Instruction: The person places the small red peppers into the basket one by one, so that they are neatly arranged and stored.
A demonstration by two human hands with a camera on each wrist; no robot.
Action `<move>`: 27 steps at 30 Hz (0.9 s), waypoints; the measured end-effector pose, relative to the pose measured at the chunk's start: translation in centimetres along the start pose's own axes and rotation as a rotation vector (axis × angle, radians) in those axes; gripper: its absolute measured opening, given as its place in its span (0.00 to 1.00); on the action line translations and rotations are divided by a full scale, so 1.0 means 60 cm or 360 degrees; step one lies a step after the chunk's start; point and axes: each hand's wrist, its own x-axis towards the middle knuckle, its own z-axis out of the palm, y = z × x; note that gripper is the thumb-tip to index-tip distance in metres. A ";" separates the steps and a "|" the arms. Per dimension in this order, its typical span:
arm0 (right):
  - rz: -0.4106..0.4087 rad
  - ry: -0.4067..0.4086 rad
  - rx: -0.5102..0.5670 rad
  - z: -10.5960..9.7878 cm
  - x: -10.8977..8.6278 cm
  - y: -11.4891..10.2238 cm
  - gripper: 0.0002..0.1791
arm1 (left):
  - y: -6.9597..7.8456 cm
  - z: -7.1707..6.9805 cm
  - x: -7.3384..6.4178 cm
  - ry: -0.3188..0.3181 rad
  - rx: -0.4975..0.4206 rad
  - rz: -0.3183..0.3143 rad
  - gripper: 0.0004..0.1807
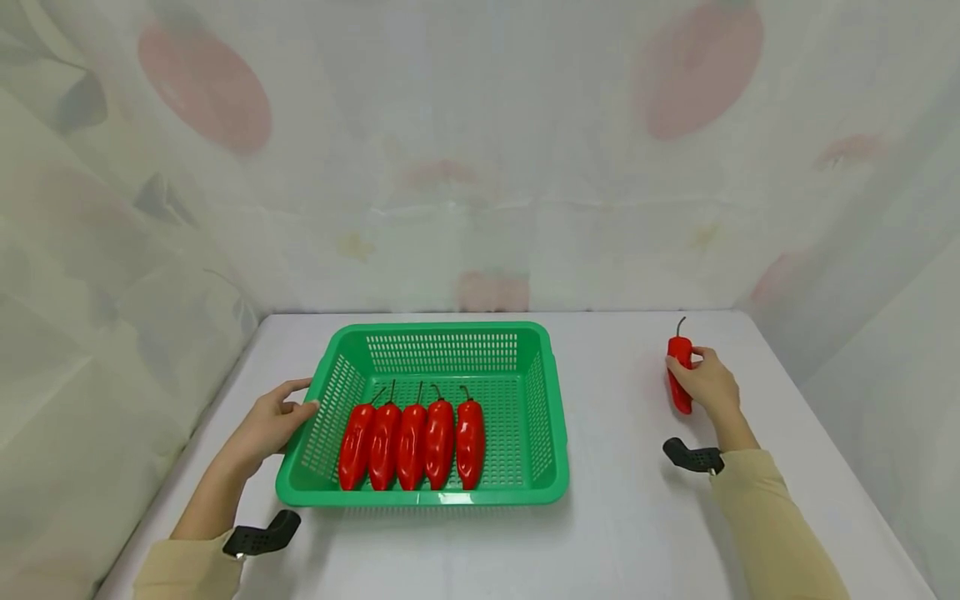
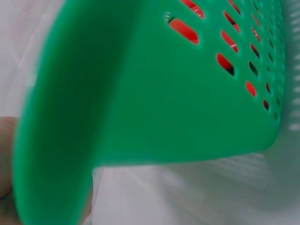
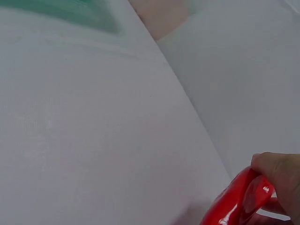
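Observation:
A green perforated plastic basket stands on the white table. Several glossy red chili peppers lie side by side in its left and middle part, stems toward the back. My left hand grips the basket's left rim, thumb at the edge; in the left wrist view the rim hides most of that hand. Far to the right, my right hand pinches another red chili pepper between thumb and fingers, its stem pointing to the back. The right wrist view shows this held pepper at the lower right corner.
The white table extends between the basket and my right hand. Behind it hangs a pale curtain with faded red prints, and pale sheeting also lines both sides. A black wrist mount sits on each sleeve.

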 end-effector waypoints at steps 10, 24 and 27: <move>-0.0162 -0.0017 0.0131 -0.015 -0.007 -0.038 0.43 | 0.000 0.000 0.000 0.0010 -0.0002 0.0003 0.34; -0.0401 -0.0090 0.0311 -0.026 -0.029 -0.101 0.45 | 0.001 -0.001 0.003 0.0003 -0.0013 0.0006 0.34; -0.0443 -0.0119 0.0326 -0.021 -0.039 -0.111 0.45 | -0.002 0.001 -0.001 -0.0003 -0.0016 -0.0008 0.34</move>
